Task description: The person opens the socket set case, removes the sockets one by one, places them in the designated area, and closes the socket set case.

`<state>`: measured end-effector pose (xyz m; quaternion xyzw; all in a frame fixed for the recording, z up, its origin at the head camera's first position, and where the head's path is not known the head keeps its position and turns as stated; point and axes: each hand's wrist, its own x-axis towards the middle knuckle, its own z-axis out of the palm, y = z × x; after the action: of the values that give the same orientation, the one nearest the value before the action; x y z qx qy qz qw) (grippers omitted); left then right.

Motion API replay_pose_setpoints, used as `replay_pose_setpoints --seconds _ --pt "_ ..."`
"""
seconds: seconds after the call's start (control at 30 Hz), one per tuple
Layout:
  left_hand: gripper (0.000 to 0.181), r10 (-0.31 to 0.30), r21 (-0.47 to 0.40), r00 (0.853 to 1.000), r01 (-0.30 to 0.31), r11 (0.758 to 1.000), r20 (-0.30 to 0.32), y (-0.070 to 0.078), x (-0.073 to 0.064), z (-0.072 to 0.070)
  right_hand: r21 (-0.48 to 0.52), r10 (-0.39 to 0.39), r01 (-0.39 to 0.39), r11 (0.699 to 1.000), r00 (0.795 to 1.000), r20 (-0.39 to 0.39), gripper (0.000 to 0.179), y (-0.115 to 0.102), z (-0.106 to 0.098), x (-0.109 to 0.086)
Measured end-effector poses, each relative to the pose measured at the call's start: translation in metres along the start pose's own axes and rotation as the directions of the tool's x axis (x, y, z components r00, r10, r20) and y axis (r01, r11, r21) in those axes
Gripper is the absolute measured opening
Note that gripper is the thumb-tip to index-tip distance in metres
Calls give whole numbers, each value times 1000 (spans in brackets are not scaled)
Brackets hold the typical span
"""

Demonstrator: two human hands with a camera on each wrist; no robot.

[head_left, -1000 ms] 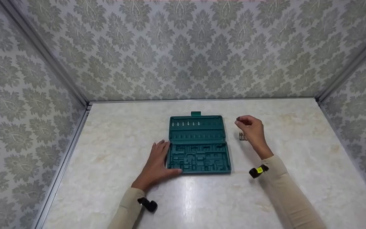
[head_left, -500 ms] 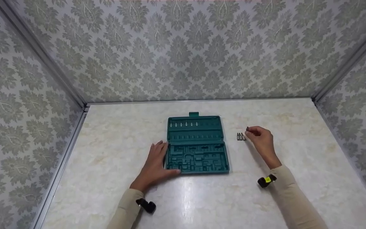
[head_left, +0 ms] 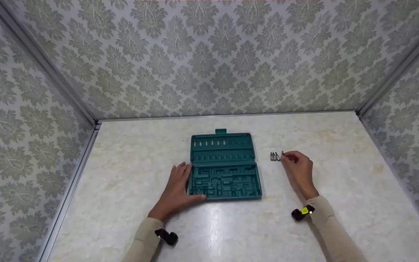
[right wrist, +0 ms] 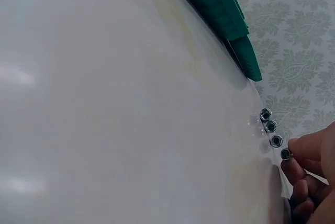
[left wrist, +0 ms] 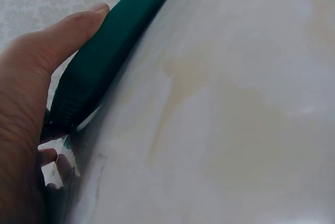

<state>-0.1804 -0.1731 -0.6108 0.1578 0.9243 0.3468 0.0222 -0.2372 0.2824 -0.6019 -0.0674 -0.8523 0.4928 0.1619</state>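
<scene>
A green plastic socket case (head_left: 226, 196) lies unfolded on the table, with several small silver pieces (head_left: 206, 143) lined up in its far half. My left hand (head_left: 176, 191) rests at the case's near left corner. Its thumb lies straight along the front edge, and the fingers touch the left side. To the right of the case, my right hand (head_left: 298, 173) pinches a small metal socket (right wrist: 286, 154) between thumb and forefinger. Beside it stands a short row of similar sockets (head_left: 274, 157). In the right wrist view, the row's sockets (right wrist: 270, 126) show dark holes in their ends.
The pale marbled table (head_left: 133, 145) runs back to a patterned wall (head_left: 209, 65). Metal-edged side panels stand at left and right. A latch tab (head_left: 220, 131) sticks out from the case's far edge. Dark cameras (head_left: 167, 237) are strapped to both wrists.
My right hand has moved down and slightly right, bringing its socket beside the row, which it partly hid before. My left hand has stayed on the case, and the view has shifted a little.
</scene>
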Motion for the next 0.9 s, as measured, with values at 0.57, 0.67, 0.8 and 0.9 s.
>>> replay_pose_setpoints --seconds 0.57,0.67,0.8,0.9 --pt "131 28 7 1000 -28 1000 -10 2 0 2 -48 61 -61 997 998 -13 17 -5 4 -2" --pt "131 21 15 1000 -21 1000 -4 3 0 2 -40 68 -69 997 998 -13 18 -5 5 -3" --pt "131 13 16 1000 -13 1000 -7 1 0 2 -42 69 -70 997 997 -18 19 -4 7 -3" --pt "132 18 13 1000 -18 1000 -10 0 1 1 -22 77 -77 997 997 -17 20 -5 8 -2"
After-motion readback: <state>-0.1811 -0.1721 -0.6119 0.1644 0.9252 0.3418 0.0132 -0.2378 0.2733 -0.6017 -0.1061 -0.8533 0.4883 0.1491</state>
